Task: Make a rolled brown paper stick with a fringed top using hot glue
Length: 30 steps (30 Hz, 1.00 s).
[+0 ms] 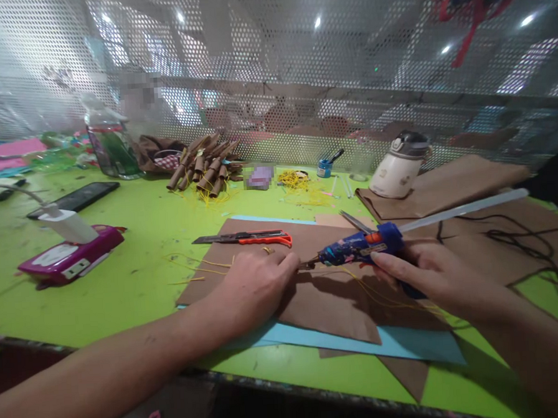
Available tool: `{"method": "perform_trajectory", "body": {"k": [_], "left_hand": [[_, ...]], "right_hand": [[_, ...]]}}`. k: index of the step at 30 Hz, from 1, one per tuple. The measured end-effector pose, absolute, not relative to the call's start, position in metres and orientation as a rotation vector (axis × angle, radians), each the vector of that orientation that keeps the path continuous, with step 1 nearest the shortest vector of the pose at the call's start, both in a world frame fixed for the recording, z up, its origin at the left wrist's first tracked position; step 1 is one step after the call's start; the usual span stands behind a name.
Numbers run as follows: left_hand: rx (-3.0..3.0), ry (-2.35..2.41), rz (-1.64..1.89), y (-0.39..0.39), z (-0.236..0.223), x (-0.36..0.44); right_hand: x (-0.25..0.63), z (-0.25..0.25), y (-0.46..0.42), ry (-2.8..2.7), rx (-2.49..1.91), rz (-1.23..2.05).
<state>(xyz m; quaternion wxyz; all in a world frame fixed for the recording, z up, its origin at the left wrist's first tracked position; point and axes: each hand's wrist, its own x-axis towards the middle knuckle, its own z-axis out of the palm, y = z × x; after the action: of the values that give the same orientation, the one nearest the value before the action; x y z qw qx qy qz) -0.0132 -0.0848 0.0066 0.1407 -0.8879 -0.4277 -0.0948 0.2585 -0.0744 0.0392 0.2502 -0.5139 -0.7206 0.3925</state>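
Observation:
My right hand [432,273] grips a blue hot glue gun [362,245], a long translucent glue stick [466,210] jutting from its back. The gun's nozzle points left, close to the fingertips of my left hand [259,288]. Those fingers are closed on brown paper [331,306], with a small dark brown edge showing by the nozzle; the rest of that grip is hidden. Yellow strings [372,294] trail out on both sides. Just beyond my left hand lies a utility knife [243,238] with an orange handle. Light blue sheets [407,342] stick out beneath the brown paper.
A purple power strip [71,257] with a white plug and a phone [79,197] lie at left. Rolled brown paper tubes [209,172], yellow string [296,182] and a bottle [111,143] stand behind. At right are a white flask [398,168], folded brown paper and a black cord [528,236].

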Motion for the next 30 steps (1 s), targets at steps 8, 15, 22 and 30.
{"method": "perform_trajectory", "body": {"k": [8, 15, 22, 30], "left_hand": [[-2.584, -1.263, -0.261, -0.085, 0.007, -0.014], [-2.606, -1.275, -0.261, -0.085, 0.01, -0.013], [-2.614, -1.235, -0.246, -0.086, 0.011, -0.013], [-2.609, -1.22, -0.308, -0.084, 0.011, -0.012]], "right_hand": [[0.259, 0.047, -0.076, -2.12, -1.44, 0.872], [0.261, 0.05, -0.077, -2.172, -1.443, 0.796], [0.261, 0.047, -0.077, -2.226, -1.461, 0.665], [0.26, 0.05, -0.079, -2.222, -1.391, 0.663]]}}
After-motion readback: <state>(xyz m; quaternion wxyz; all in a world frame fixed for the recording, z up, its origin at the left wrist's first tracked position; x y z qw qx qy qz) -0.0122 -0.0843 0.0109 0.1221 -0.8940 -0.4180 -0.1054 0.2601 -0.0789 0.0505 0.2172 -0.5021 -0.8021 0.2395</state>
